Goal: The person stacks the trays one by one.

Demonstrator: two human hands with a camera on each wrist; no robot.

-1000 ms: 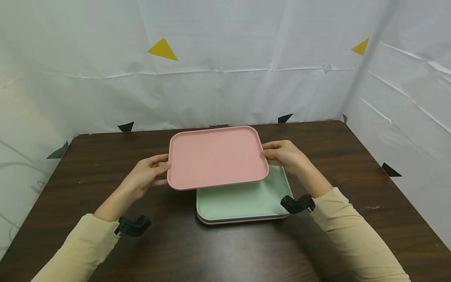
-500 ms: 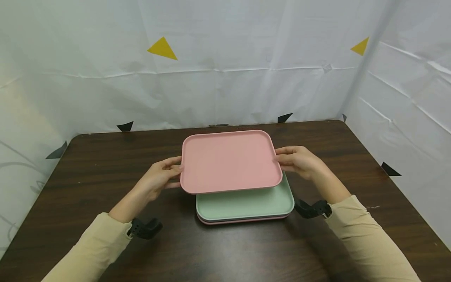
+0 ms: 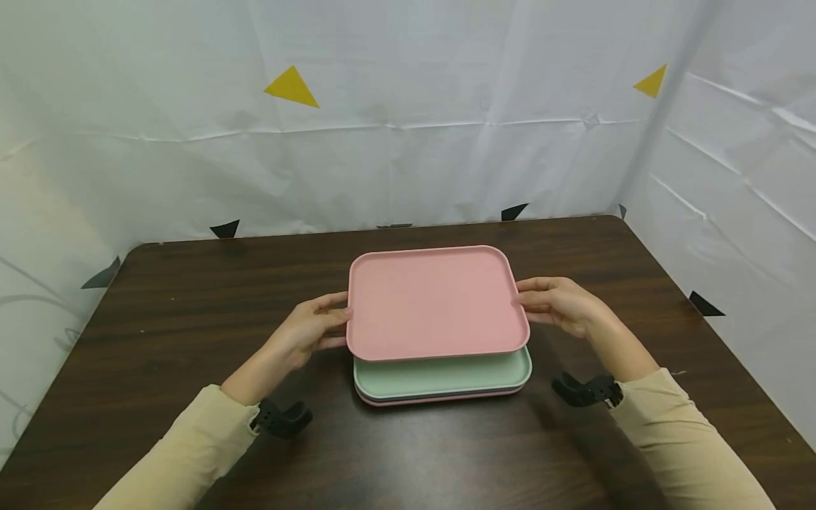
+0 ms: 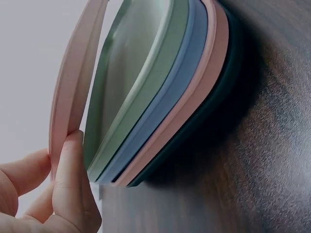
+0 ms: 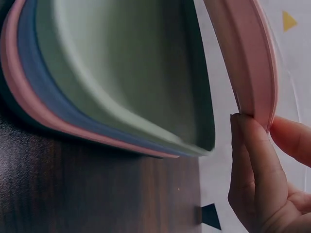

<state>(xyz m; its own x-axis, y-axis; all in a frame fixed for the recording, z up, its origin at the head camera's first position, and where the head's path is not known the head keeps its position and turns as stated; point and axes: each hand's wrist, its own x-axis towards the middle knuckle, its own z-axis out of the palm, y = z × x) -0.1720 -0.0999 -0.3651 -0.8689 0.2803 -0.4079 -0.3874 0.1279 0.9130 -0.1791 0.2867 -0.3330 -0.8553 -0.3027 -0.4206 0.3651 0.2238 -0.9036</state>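
Observation:
A pink rectangular tray (image 3: 436, 304) with rounded corners is held level between two hands. The left hand (image 3: 309, 329) pinches its left short edge, thumb on the rim and fingers beneath. On the opposite short edge, the right hand (image 3: 561, 306) grips in the same way. Below hangs no support: in both wrist views a gap separates the pink tray from a green tray (image 3: 440, 377). That green tray tops a stack, with a blue tray (image 4: 182, 82), another pink tray (image 4: 194, 92) and a dark green layer (image 4: 214, 99) under it. The held tray hides the stack's far part in the head view.
The stack stands on a dark wood-grain table (image 3: 191, 304). White sheeting (image 3: 395, 170) rises behind the table and along its sides, marked with yellow and black triangles. A black wrist camera (image 3: 280, 418) sits on the left cuff, another wrist camera (image 3: 583, 391) on the right.
Both hands have carried the pink tray rightward and somewhat nearer, so it now lies more squarely over the stack. Less of the green tray shows. The stack has stayed put.

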